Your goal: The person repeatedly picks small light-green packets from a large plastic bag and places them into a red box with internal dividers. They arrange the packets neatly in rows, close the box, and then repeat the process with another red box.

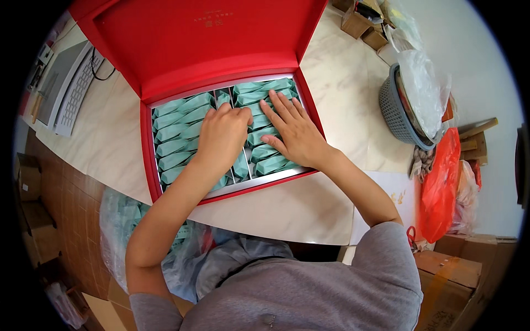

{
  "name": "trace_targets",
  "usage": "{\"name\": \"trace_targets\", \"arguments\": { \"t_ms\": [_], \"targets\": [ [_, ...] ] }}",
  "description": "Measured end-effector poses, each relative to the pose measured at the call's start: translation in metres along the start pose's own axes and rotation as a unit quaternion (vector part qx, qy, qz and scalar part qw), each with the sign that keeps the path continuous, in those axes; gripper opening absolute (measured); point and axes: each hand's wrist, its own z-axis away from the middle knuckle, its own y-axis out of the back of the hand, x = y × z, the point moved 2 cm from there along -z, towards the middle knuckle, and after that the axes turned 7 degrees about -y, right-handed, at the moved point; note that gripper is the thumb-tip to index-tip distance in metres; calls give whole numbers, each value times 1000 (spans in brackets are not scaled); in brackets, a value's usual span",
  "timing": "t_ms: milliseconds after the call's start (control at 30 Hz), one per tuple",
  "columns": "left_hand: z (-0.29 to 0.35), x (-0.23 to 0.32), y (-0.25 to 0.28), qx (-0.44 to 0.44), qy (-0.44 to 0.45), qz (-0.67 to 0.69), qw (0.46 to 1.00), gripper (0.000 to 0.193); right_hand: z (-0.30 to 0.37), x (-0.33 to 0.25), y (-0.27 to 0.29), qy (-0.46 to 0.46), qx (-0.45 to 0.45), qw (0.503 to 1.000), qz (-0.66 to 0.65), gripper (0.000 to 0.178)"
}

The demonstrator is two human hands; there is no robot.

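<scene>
A red gift box (148,160) lies on the table with its lid (215,41) raised at the back. Inside, small green foil-like packets (175,144) fill rows on the left and right, with a narrow strip between thin white dividers. My left hand (223,132) is closed over the middle of the box, its fingers curled down among the packets; what they grip is hidden beneath them. On the right-hand row, my right hand (298,135) lies flat with fingers spread, touching the packets there.
A clear plastic bag (118,220) with more green packets is below the table's front edge. At the right stand a grey-blue basket (393,102) and a red plastic bag (439,187). A keyboard-like device (72,91) sits far left. Cardboard boxes (447,270) are at lower right.
</scene>
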Motion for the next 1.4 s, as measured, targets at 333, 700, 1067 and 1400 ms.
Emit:
{"name": "trace_targets", "arguments": {
  "t_ms": [333,700,1067,1400],
  "targets": [
    [5,6,25,4,-81,-80,993,11,1,0,-1,-1,7,1000,10,63],
    [22,14,9,19,-52,-65,996,15,2,-1,-2,-6,8,1000,-4,62],
    [32,42,23,-20,-50,6,999,16,3,-1,-7,-12,-2,1000,9,63],
    [41,36,16,0,-25,32,999,14,7,-5,-2,-6,-15,1000,8,63]
  ]
}}
